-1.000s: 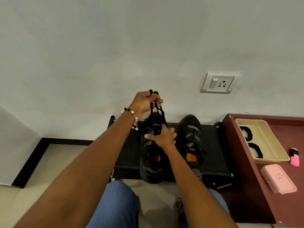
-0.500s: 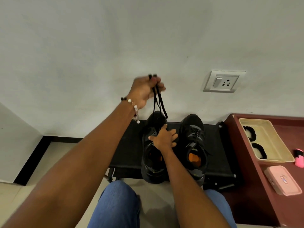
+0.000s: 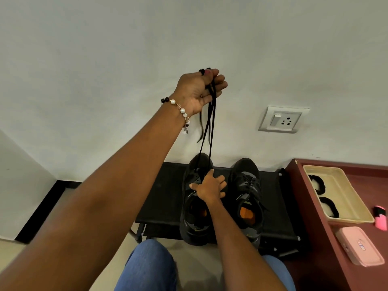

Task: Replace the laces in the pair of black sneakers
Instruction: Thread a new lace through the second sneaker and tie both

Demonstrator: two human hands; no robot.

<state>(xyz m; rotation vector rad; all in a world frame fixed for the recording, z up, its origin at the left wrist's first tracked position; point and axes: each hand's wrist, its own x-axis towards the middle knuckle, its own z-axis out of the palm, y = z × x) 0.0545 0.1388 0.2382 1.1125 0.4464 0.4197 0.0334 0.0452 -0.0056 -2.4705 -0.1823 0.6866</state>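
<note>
Two black sneakers stand side by side on a low black rack (image 3: 163,198). My left hand (image 3: 200,91) is raised high against the wall and grips a black lace (image 3: 209,131), which runs taut down into the left sneaker (image 3: 194,217). My right hand (image 3: 210,186) presses flat on that sneaker's tongue area with fingers spread. The right sneaker (image 3: 246,198) still has its lace threaded and shows an orange insole.
A maroon table (image 3: 315,223) on the right carries a cream tray (image 3: 344,185) with two coiled black laces (image 3: 318,183), a pink box (image 3: 359,246) and a pink marker (image 3: 380,216). A wall socket (image 3: 282,119) sits above the rack. My denim-clad knees are below.
My left hand has risen steadily, drawing the lace longer out of the left sneaker. My right hand stays pressed on the shoe.
</note>
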